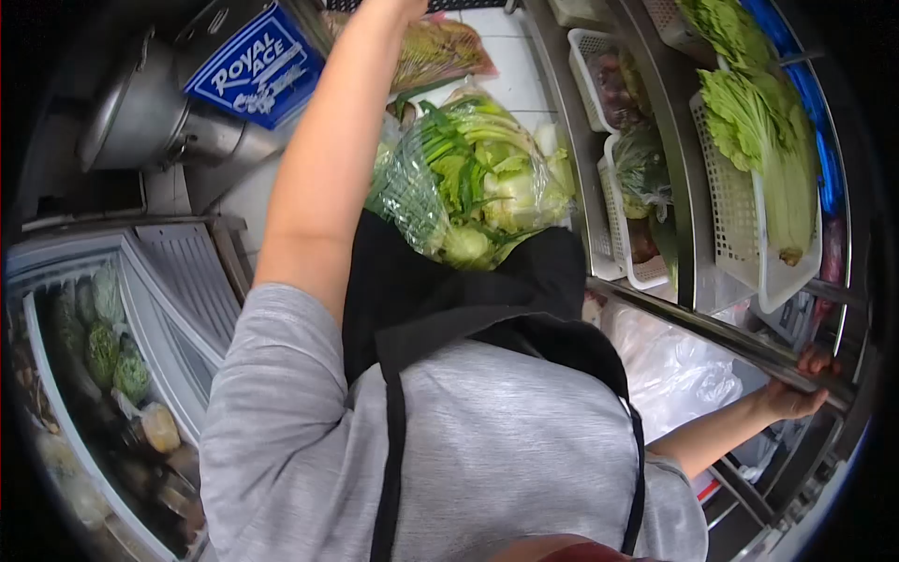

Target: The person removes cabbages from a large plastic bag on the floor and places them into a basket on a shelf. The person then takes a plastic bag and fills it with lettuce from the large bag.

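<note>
My left arm reaches straight out to the top edge, where only a sliver of my left hand [412,8] shows. Its fingers are cut off, and whatever it may hold is out of sight. Just below it lies a mesh bag of produce [449,53]. Clear plastic bags of leafy green vegetables [487,173] sit on the floor in front of my black apron [459,300]. Off to the right, my right hand [801,386] is closed around the steel rail [698,328] of a shelf rack.
White baskets [763,272] with greens and bagged produce fill the rack on the right. Clear plastic [670,361] bulges under the rail. At left stand an opened chest fridge [122,309] with vegetables, a metal pot [117,103] and a blue Royal Ace container [257,70].
</note>
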The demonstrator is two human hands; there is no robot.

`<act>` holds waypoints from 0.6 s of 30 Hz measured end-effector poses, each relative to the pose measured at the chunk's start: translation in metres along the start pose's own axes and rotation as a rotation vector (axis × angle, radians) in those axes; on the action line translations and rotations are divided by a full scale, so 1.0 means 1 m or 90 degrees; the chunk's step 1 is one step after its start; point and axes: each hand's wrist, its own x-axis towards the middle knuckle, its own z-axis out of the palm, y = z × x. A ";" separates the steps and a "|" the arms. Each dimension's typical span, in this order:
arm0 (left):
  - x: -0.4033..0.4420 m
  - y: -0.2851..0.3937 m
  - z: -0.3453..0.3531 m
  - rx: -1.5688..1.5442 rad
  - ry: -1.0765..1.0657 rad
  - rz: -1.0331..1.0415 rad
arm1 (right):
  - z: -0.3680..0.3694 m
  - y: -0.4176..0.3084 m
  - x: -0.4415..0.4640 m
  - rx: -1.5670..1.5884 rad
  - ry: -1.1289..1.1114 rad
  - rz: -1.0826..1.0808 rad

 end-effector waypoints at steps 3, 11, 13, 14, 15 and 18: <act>-0.064 -0.093 -0.027 0.122 0.133 -0.064 | -0.002 0.000 0.005 -0.028 0.035 -0.017; -0.226 -0.329 0.025 0.229 -0.123 -0.366 | 0.083 0.015 0.001 -0.468 0.401 -0.321; -0.242 -0.350 0.034 0.348 -0.220 -0.331 | 0.018 -0.012 0.009 -0.429 0.414 -0.589; -0.241 -0.348 0.039 0.341 -0.221 -0.333 | 0.053 -0.008 0.001 -0.468 0.385 -0.694; -0.237 -0.343 0.042 0.384 -0.193 -0.323 | 0.087 -0.005 -0.008 -0.506 0.353 -0.799; -0.213 -0.367 0.044 0.399 -0.113 -0.273 | 0.121 0.041 -0.020 -0.176 0.081 -0.610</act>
